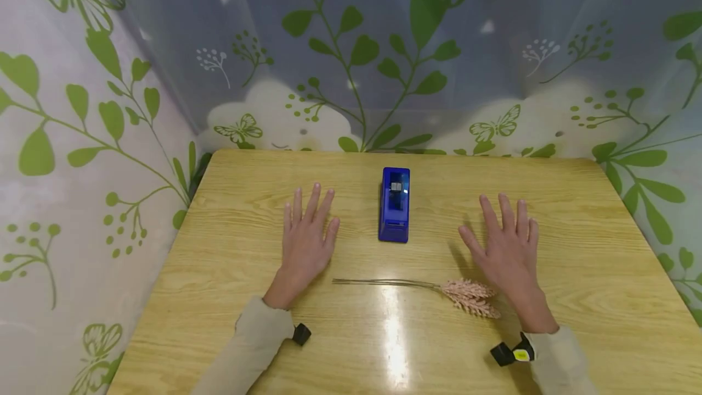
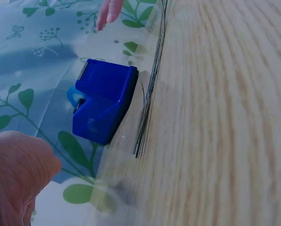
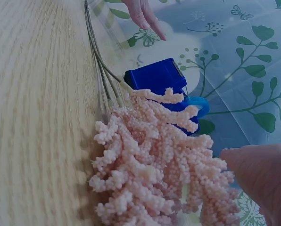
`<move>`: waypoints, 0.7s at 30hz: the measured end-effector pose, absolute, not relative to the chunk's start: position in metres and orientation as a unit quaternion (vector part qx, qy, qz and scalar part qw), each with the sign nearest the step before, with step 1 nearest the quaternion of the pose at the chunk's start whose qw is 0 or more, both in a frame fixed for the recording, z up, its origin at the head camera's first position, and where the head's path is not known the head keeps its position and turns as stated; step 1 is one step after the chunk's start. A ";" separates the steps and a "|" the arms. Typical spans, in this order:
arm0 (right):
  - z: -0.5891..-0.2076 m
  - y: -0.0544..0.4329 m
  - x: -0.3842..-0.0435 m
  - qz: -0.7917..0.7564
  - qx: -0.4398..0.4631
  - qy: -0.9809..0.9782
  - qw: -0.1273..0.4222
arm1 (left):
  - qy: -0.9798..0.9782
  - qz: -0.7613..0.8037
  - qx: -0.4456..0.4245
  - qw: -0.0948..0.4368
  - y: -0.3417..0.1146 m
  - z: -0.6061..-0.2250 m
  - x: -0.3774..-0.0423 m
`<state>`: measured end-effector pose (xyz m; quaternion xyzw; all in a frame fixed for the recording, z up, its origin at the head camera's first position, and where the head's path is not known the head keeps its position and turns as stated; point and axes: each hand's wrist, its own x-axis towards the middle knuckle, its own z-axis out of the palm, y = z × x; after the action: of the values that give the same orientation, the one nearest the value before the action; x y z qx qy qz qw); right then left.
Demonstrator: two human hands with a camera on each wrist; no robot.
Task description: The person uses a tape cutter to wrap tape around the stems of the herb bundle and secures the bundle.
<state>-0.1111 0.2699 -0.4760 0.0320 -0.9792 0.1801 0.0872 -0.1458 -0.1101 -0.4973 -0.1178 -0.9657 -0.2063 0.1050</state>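
Observation:
A blue tape dispenser point(image 1: 394, 215) stands on the wooden table between the two hands; in the right wrist view a light-blue tape roll point(image 3: 197, 107) shows at its side. Nearer the person lies a sprig of pink artificial flowers point(image 1: 469, 297), its thin stems point(image 2: 152, 84) pointing left. My left hand point(image 1: 307, 242) is left of the dispenser, fingers spread and holding nothing. To the right, my right hand point(image 1: 507, 255) has its fingers spread too, just beyond the pink flower heads, and grips nothing.
The wooden table point(image 1: 230, 334) reaches back to a curtain point(image 1: 362, 84) printed with green leaves and butterflies, which also hangs along both sides. Small black devices are strapped at both wrists, over or beside the light sleeves point(image 1: 247, 346).

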 end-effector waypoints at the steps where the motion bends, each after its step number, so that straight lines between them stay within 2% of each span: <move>1: -0.476 0.269 -0.111 0.180 0.032 -0.979 0.086 | -0.966 -0.205 -0.118 0.103 -0.110 -0.497 -0.146; 14: -0.478 0.247 -0.114 0.178 0.065 -0.978 0.091 | -0.960 -0.206 -0.156 0.106 -0.099 -0.498 -0.151; 21: -0.474 0.213 -0.112 0.190 0.111 -0.975 0.040 | -0.946 -0.236 -0.192 0.112 -0.092 -0.497 -0.167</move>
<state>-0.1123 0.2131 -0.4743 0.1105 -0.9746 0.1904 0.0400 -0.1672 -0.0918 -0.4975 -0.1918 -0.9460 -0.2363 0.1116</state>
